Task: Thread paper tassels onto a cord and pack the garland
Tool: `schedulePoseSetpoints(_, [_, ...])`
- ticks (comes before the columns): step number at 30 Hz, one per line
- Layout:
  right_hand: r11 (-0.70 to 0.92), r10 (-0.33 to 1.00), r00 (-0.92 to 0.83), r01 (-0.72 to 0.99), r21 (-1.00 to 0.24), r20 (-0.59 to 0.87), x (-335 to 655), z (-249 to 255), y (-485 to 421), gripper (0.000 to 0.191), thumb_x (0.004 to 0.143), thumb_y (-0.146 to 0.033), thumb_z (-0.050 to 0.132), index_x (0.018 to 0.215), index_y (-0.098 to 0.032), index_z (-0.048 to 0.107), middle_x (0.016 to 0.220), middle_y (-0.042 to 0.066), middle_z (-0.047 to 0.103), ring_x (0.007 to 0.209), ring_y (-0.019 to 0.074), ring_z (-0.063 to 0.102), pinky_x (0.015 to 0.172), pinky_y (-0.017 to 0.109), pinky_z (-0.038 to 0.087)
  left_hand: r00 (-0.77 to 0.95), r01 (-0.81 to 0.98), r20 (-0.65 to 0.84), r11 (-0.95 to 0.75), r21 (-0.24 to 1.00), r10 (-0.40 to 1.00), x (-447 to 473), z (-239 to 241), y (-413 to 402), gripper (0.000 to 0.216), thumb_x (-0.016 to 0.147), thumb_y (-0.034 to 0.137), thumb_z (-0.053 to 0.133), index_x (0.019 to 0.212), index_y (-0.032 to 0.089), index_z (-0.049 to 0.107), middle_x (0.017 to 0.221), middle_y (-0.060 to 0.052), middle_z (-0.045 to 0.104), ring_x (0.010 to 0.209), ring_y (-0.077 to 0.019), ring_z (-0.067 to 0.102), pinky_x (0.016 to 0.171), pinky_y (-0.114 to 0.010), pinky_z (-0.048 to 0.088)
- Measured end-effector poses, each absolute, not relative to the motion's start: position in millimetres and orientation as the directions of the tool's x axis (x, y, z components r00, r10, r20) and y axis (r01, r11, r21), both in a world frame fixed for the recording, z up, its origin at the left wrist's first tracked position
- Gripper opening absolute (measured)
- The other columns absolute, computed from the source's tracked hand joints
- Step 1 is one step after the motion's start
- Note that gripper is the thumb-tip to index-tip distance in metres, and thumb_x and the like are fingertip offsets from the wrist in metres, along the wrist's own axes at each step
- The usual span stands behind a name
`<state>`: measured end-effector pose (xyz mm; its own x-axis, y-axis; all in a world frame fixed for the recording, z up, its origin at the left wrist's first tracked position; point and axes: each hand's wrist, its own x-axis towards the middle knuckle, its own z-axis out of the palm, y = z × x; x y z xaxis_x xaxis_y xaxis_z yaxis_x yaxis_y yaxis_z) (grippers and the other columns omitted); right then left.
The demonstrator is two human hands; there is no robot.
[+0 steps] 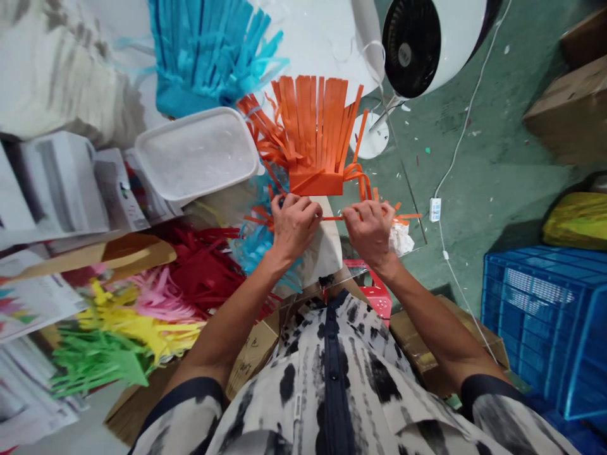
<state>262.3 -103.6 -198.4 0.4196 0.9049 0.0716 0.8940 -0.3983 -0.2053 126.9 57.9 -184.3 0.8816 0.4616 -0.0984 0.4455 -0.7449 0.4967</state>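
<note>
A stack of orange fringed paper lies just beyond my hands, its strips fanning away from me. My left hand and my right hand are both closed in a pinch on a thin orange paper strip stretched between them. A crumpled white wad sits against the outer side of my right hand. A blue fringed paper bundle lies further back on the left.
A white plastic tub stands left of the orange stack. Red, pink, yellow and green fringed paper is piled at my left. A fan, a white cable, a blue crate and cardboard boxes stand on the green floor.
</note>
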Motion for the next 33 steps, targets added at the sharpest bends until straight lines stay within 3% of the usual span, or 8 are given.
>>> schedulePoseSetpoints(8, [-0.226, 0.963, 0.258, 0.932, -0.283, 0.081, 264, -204, -115, 0.024, 0.102, -0.018, 0.058, 0.115, -0.029, 0.076, 0.118, 0.003, 0.079, 0.115, 0.0236, 0.061, 0.100, 0.046, 0.028, 0.956, 0.253, 0.001, -0.831, 0.495, 0.292, 115, -193, 44, 0.029, 0.106, 0.021, 0.047, 0.115, 0.031, 0.072, 0.113, -0.005, 0.076, 0.123, -0.0261, 0.055, 0.122, -0.062, 0.014])
schedulePoseSetpoints(15, [-0.184, 0.967, 0.220, 0.952, -0.244, 0.127, 267, -201, -103, 0.024, 0.106, -0.022, 0.053, 0.097, -0.025, 0.075, 0.103, 0.002, 0.080, 0.113, 0.0224, 0.061, 0.102, 0.045, 0.027, 0.995, 0.096, -0.036, -0.867, 0.489, 0.090, 135, -186, 55, 0.038, 0.108, 0.019, 0.036, 0.090, 0.024, 0.069, 0.084, -0.004, 0.066, 0.097, -0.0215, 0.057, 0.121, -0.053, 0.028])
schedulePoseSetpoints(18, [-0.165, 0.973, 0.193, 0.966, -0.199, 0.128, 270, -197, -96, 0.030, 0.108, -0.020, 0.050, 0.090, -0.025, 0.073, 0.096, 0.000, 0.079, 0.108, 0.0207, 0.060, 0.098, 0.043, 0.029, 0.999, 0.021, -0.037, -0.890, 0.456, 0.004, 146, -182, 59, 0.043, 0.107, 0.015, 0.031, 0.087, 0.021, 0.069, 0.084, -0.007, 0.067, 0.093, -0.0229, 0.057, 0.115, -0.053, 0.035])
schedulePoseSetpoints(23, [-0.150, 0.969, 0.181, 0.972, -0.183, 0.165, 272, -181, -96, 0.027, 0.106, -0.018, 0.053, 0.094, -0.027, 0.075, 0.094, 0.000, 0.079, 0.105, 0.0203, 0.060, 0.095, 0.043, 0.030, 0.989, 0.149, -0.080, -0.896, 0.419, 0.127, 143, -161, 54, 0.032, 0.102, 0.018, 0.043, 0.087, 0.017, 0.071, 0.085, -0.013, 0.073, 0.089, -0.0273, 0.066, 0.091, -0.048, 0.046])
schedulePoseSetpoints(26, [-0.153, 0.950, 0.201, 0.967, -0.205, 0.238, 272, -160, -102, 0.022, 0.104, -0.019, 0.057, 0.105, -0.031, 0.076, 0.104, 0.000, 0.079, 0.108, 0.0213, 0.062, 0.095, 0.045, 0.031, 0.901, 0.400, -0.136, -0.671, 0.625, 0.411, 134, -141, 48, 0.027, 0.102, 0.035, 0.056, 0.094, 0.018, 0.076, 0.083, -0.011, 0.077, 0.081, -0.0260, 0.070, 0.080, -0.041, 0.048])
schedulePoseSetpoints(28, [-0.163, 0.933, 0.218, 0.965, -0.205, 0.285, 274, -142, -107, 0.023, 0.103, -0.020, 0.059, 0.110, -0.034, 0.076, 0.107, -0.001, 0.079, 0.109, 0.0220, 0.063, 0.096, 0.047, 0.031, 0.817, 0.455, -0.248, -0.317, 0.832, 0.521, 130, -126, 46, 0.032, 0.099, 0.046, 0.062, 0.092, 0.020, 0.079, 0.083, -0.008, 0.078, 0.078, -0.0232, 0.071, 0.073, -0.035, 0.048])
schedulePoseSetpoints(30, [-0.176, 0.921, 0.233, 0.964, -0.201, 0.311, 277, -124, -111, 0.025, 0.102, -0.021, 0.061, 0.114, -0.037, 0.075, 0.108, -0.002, 0.080, 0.108, 0.0224, 0.065, 0.097, 0.048, 0.031, 0.788, 0.409, -0.390, 0.069, 0.910, 0.476, 128, -113, 46, 0.038, 0.093, 0.055, 0.068, 0.085, 0.020, 0.081, 0.079, -0.006, 0.078, 0.073, -0.0201, 0.070, 0.066, -0.030, 0.048])
schedulePoseSetpoints(33, [-0.175, 0.905, 0.238, 0.964, -0.201, 0.352, 280, -101, -115, 0.027, 0.102, -0.022, 0.062, 0.117, -0.041, 0.074, 0.108, -0.004, 0.080, 0.105, 0.0223, 0.066, 0.098, 0.048, 0.032, 0.784, 0.354, -0.517, 0.437, 0.827, 0.344, 127, -94, 48, 0.039, 0.078, 0.056, 0.084, 0.083, 0.017, 0.082, 0.073, -0.005, 0.076, 0.067, -0.0162, 0.067, 0.065, -0.027, 0.049])
